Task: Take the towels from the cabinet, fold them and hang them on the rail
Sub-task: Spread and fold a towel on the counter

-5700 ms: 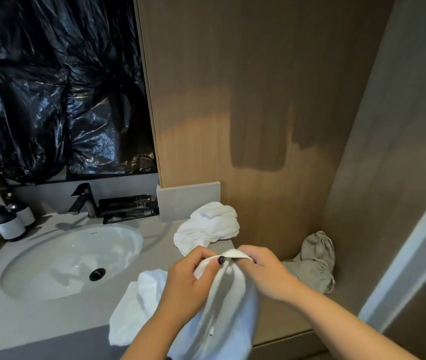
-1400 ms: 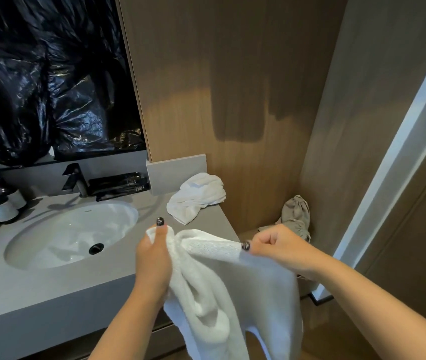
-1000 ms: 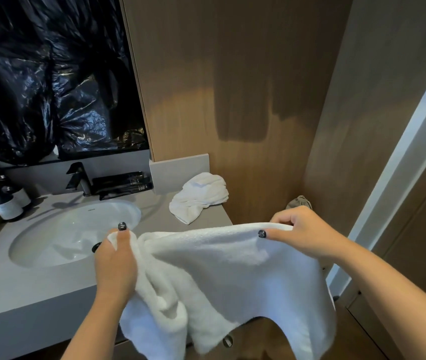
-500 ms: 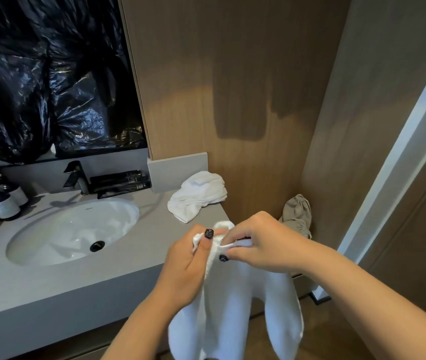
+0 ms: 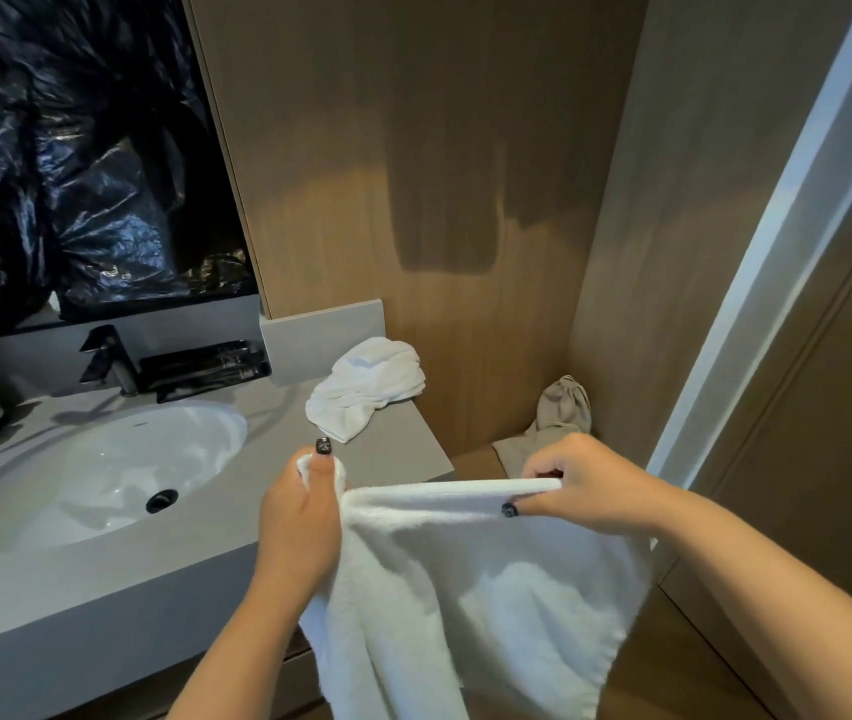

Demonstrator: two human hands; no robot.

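A person's left hand [image 5: 304, 517] and right hand [image 5: 577, 485] pinch the top edge of a white towel [image 5: 465, 589] stretched in front of the counter [image 5: 101, 574], mid-fold, while another crumpled white towel [image 5: 366, 387] waits on the counter beside the sink [image 5: 101, 475]; no rail shows.

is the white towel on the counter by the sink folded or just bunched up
Bunched up. The white towel lies in a loose, rumpled heap on the counter, with uneven lobes and no flat layers or straight edges.
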